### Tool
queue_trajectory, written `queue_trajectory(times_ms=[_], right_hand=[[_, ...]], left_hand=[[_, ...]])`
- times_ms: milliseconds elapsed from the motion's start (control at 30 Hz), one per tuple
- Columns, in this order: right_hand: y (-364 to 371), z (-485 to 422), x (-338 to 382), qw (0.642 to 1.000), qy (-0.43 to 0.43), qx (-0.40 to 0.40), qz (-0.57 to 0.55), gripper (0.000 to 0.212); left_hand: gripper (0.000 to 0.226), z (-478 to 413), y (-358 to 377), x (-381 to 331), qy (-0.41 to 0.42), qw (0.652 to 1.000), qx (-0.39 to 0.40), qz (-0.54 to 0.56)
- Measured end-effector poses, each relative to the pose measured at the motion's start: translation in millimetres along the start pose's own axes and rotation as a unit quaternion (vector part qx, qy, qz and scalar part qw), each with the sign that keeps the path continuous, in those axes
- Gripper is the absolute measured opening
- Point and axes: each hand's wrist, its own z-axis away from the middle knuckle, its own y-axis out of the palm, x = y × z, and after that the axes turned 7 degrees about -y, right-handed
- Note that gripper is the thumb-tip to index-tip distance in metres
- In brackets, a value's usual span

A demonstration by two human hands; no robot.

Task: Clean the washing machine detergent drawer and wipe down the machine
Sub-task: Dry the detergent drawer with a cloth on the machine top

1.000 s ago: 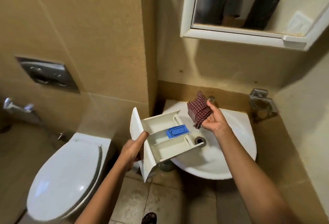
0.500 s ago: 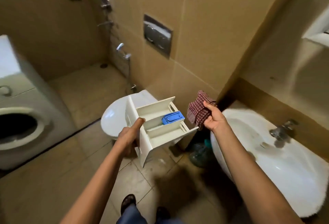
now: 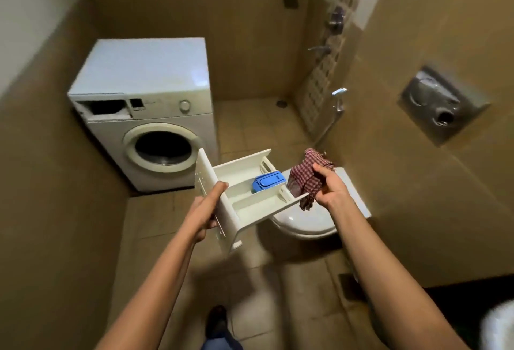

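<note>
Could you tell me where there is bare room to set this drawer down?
The washing machine top is bare, bordered by the back wall. The floor tiles between machine and toilet are bare too. Over the toilet it is crowded: drawer, cloth, left hand, right hand.

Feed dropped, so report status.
Left hand grips white plastic detergent drawer. Right hand holds red checked cloth. White washing machine ahead, drawer slot open.

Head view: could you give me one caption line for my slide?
Left hand holds the removed detergent drawer, right hand grips a checked cloth, facing the washing machine.
</note>
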Motion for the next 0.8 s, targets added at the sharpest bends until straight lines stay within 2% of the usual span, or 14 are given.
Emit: queue_trajectory(times_ms=[100, 233, 400, 600, 800], right_hand=[[69, -19, -22, 0.999, 0.014, 0.028, 0.018, 0.006], [151, -41, -51, 0.998, 0.028, 0.053, 0.036, 0.005], [235, -64, -78, 0.995, 0.052, 0.069, 0.059, 0.004], [320, -109, -93, 0.991, 0.062, 0.09, 0.079, 0.003], [411, -184, -97, 0.985, 0.073, 0.118, 0.107, 0.011]], left_hand=[[0.076, -26, -52, -24, 0.005, 0.999, -0.009, 0.039], [0.044, -60, -116, -53, 0.016, 0.997, -0.05, 0.063], [0.045, -90, -175, -85, 0.023, 0.991, -0.09, 0.097], [0.057, -141, -222, -122, 0.026, 0.981, -0.129, 0.143], [0.051, -214, -250, -183, 0.031, 0.972, -0.141, 0.184]])
